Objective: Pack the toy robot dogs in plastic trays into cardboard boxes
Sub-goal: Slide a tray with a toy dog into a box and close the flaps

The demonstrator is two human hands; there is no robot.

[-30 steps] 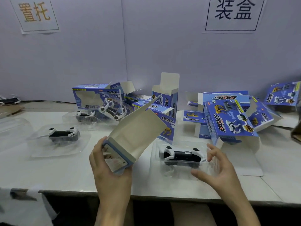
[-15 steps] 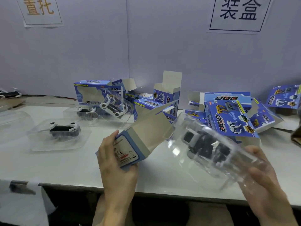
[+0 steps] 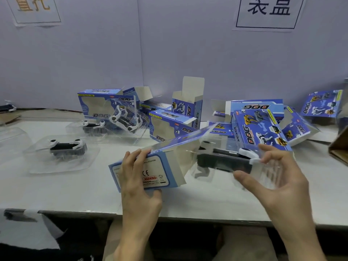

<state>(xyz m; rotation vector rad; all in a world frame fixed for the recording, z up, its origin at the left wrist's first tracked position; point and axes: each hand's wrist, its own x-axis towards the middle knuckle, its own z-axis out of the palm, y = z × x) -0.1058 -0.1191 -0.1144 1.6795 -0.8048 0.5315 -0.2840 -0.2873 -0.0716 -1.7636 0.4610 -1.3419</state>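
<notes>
Along the back edge of the worktop [image 3: 56, 191]: a heap of printed boxes [image 3: 258, 129], several with flaps up.

Left half of the worktop: three loaded trays [image 3: 64, 147], waiting.

Over the front edge, centre: one box [image 3: 150, 172], lifted, open mouth turned right, long flap raised. The left hand [image 3: 139, 185] wraps its closed end, fingers [image 3: 128, 162] curled over the top and thumb beneath.

Just right of that mouth: tray [image 3: 267, 169] with dog [image 3: 224, 162], lifted and lying roughly level. Its left end is at the opening; whether it is inside cannot be told. The right hand [image 3: 278, 185] pinches its right end between thumb and curled fingers.

Risks, as judged:
- The tray rim may catch the flap or a side tab and buckle the card.
- A tilt could shake the dog loose if the tray has no lid, which cannot be told.
</notes>
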